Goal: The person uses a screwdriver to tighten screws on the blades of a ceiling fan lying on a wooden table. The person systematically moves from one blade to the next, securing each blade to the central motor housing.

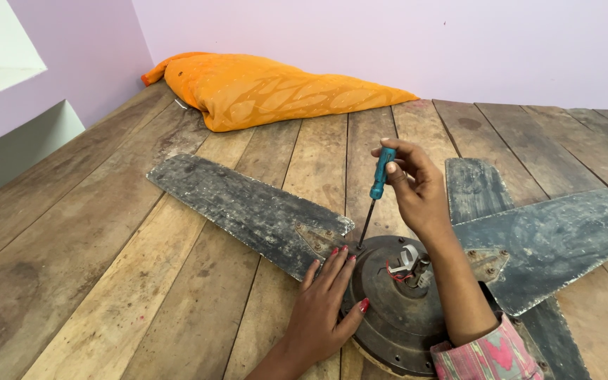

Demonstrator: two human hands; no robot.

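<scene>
Head view: right hand (pixel 413 184) pinches screwdriver (pixel 376 191), tip hidden; left hand (pixel 325 306) spread flat on fan motor (pixel 395 317), cut off below.

The wooden floor (pixel 107 281) on the left side is bare and wide — lots of room for a hand there. Long fan blades (pixel 248 207) stick out around the round motor (pixel 395 309) and block the way. An orange cloth bundle (pixel 262 88) fills the far corner — the pink wall (pixel 388 42) closes it off.
</scene>
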